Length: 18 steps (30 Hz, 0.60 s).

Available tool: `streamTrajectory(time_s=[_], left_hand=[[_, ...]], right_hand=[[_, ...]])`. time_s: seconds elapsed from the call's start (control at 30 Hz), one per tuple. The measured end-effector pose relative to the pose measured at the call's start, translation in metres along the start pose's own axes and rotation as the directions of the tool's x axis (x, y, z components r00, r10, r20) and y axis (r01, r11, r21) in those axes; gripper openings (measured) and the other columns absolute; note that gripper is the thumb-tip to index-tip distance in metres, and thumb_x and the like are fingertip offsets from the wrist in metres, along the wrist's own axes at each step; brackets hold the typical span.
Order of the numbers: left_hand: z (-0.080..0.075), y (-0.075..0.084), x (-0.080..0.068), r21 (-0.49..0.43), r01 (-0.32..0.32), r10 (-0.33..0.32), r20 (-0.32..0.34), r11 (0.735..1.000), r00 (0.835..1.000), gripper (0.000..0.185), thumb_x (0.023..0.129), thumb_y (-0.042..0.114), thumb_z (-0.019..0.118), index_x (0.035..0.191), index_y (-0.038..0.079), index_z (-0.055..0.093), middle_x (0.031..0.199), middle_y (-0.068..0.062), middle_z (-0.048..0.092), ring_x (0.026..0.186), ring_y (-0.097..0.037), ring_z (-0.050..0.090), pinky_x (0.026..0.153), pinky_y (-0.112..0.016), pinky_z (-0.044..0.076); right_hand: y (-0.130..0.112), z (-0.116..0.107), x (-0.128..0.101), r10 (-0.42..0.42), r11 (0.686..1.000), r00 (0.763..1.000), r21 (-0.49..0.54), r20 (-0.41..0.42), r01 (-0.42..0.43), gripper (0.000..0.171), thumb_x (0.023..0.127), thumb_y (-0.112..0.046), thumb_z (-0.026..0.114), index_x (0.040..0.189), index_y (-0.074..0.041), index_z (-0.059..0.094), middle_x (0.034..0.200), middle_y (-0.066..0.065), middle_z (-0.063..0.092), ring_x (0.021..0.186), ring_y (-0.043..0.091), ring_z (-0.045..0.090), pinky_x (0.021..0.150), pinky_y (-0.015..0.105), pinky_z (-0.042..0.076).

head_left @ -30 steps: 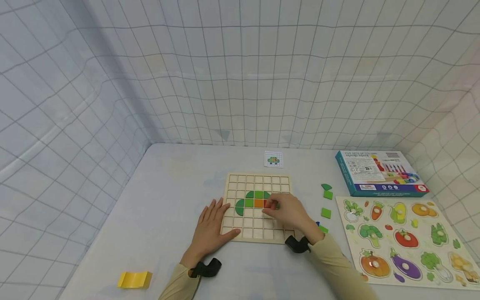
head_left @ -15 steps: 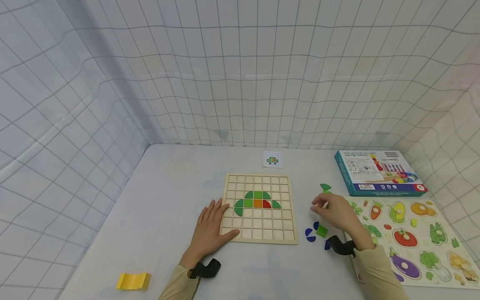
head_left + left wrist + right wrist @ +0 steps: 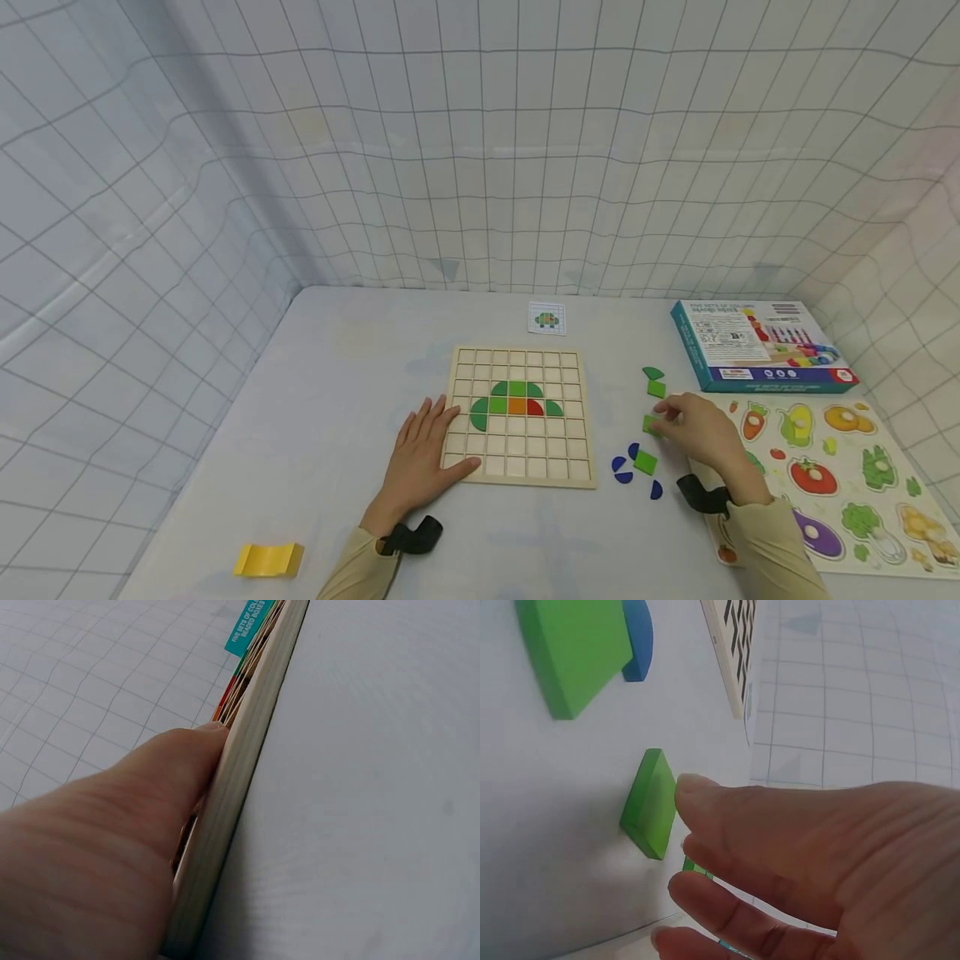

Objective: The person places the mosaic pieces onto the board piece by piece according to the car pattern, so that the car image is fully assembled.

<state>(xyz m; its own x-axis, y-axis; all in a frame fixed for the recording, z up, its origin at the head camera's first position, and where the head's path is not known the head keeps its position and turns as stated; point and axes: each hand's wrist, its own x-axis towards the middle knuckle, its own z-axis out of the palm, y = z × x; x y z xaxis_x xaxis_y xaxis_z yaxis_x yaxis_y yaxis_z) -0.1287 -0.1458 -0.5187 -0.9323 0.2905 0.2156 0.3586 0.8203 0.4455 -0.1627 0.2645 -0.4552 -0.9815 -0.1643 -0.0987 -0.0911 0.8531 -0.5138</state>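
Observation:
My left hand (image 3: pixel 422 462) lies with spread, straight fingers on the left edge of a wooden grid board (image 3: pixel 525 472), its thumb over the near corner. In the board's cells sit green square and quarter-round tiles, an orange square tile (image 3: pixel 517 406) and a red tile (image 3: pixel 535 407). Right of the board, my right hand (image 3: pixel 701 429) is at a green square tile (image 3: pixel 651 806) lying on the table. In the right wrist view the thumb tip is close beside that tile, and the fingers are loosely bent without closing round it.
Blue rounded pieces (image 3: pixel 623 477) and another green square (image 3: pixel 645 462) lie nearer me; a green quarter-round (image 3: pixel 652 373) and green square (image 3: pixel 656 388) lie farther back. A pattern card (image 3: pixel 547 318), a box (image 3: pixel 761 346), a vegetable puzzle (image 3: pixel 813 562) and a yellow block (image 3: pixel 268 561) surround the board.
My right hand has left the board and moved right to the loose green tiles. A green quarter-round now shows right of the red tile. My left hand stays put.

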Motion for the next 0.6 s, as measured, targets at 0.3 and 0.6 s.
streamTrajectory(time_s=[0.3,0.6], left_hand=[[0.0004,-0.0001,0.001,0.009,0.003,-0.004,0.007,1.0,1.0,0.084,0.081,0.059,0.063,0.144,0.01,0.038,0.154,-0.012,0.024,0.142,-0.028,0.012,0.112,-0.044,0.007],[-0.0007,0.0009,-0.0001,-0.007,0.006,-0.006,0.007,1.0,1.0,0.084,0.081,0.058,0.064,0.144,0.01,0.038,0.154,-0.013,0.024,0.142,-0.029,0.013,0.112,-0.045,0.007]], right_hand=[[0.0001,-0.0007,-0.0008,-0.008,1.0,1.0,-0.015,0.022,0.009,0.021,0.081,-0.018,0.075,0.096,-0.004,0.071,0.084,0.004,0.06,0.076,0.022,0.051,0.064,0.037,0.044],[-0.0013,0.005,0.0018,-0.001,1.0,1.0,-0.006,0.015,0.001,0.017,0.079,-0.016,0.076,0.091,-0.006,0.069,0.083,0.003,0.059,0.076,0.021,0.051,0.065,0.035,0.044]])
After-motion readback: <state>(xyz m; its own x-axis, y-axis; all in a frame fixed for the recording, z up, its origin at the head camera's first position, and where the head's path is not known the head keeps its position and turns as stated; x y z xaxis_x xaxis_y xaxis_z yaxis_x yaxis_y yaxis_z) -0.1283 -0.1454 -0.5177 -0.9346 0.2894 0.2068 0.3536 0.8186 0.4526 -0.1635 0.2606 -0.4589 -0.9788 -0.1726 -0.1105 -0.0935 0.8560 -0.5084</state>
